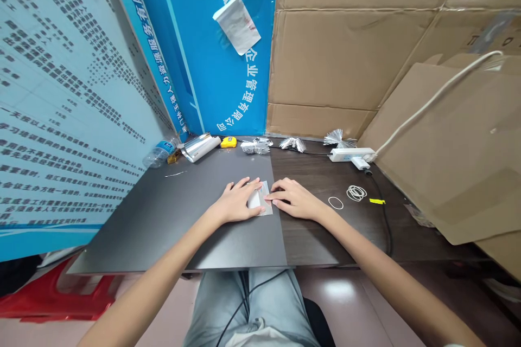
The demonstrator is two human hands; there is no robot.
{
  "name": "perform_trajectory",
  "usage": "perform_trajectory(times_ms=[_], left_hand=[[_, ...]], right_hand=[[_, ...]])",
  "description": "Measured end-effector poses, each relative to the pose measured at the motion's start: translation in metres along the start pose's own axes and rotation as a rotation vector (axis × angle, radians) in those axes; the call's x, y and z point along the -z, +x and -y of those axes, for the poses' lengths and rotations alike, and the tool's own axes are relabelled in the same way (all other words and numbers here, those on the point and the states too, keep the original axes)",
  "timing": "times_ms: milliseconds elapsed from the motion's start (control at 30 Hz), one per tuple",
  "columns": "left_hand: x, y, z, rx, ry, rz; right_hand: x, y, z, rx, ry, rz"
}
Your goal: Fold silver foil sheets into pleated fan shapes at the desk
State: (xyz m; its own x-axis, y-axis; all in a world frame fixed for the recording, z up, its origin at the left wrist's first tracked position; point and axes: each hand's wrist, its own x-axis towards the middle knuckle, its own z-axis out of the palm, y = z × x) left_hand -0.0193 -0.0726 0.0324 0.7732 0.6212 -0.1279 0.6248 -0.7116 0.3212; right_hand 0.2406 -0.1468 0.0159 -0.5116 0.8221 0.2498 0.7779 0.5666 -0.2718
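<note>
Head camera: the left hand (236,201) and right hand (295,199) lie spread, fingertips pressing from both sides on a folded pale sheet (256,199). It sits between them on the dark desk (195,227), held flat by that pressure.

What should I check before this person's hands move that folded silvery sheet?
1. The folded silvery sheet lies flat on the grey desktop: ok.
2. The left hand touches the sheet: ok.
3. The right hand touches the sheet: ok.
4. The sheet's fold is sharply creased: cannot tell, too small to see.
5. The rubber bands lie apart from the right hand: ok.
6. The black cable stays away from both hands: ok.
</note>
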Motion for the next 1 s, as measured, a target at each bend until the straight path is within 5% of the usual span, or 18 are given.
perform_trajectory(times_ms=[200,433,533,767,1000], left_hand=[[0.007,0.004,-0.005,-0.006,0.019,0.01],[0.001,0.019,-0.024,-0.039,0.172,-0.208],[-0.003,0.02,-0.026,-0.039,0.158,-0.21],[-0.004,0.008,-0.001,-0.115,0.074,-0.078],[-0.004,0.01,0.011,-0.218,0.144,-0.145]], right_hand=[[0.004,0.008,-0.018,-0.026,-0.047,-0.009],[-0.004,0.003,-0.01,0.005,-0.075,-0.056],[-0.006,-0.001,-0.006,0.017,-0.074,-0.065],[-0.007,-0.002,-0.005,0.041,-0.091,-0.064],[-0.006,-0.001,0.002,0.127,-0.215,-0.054]])
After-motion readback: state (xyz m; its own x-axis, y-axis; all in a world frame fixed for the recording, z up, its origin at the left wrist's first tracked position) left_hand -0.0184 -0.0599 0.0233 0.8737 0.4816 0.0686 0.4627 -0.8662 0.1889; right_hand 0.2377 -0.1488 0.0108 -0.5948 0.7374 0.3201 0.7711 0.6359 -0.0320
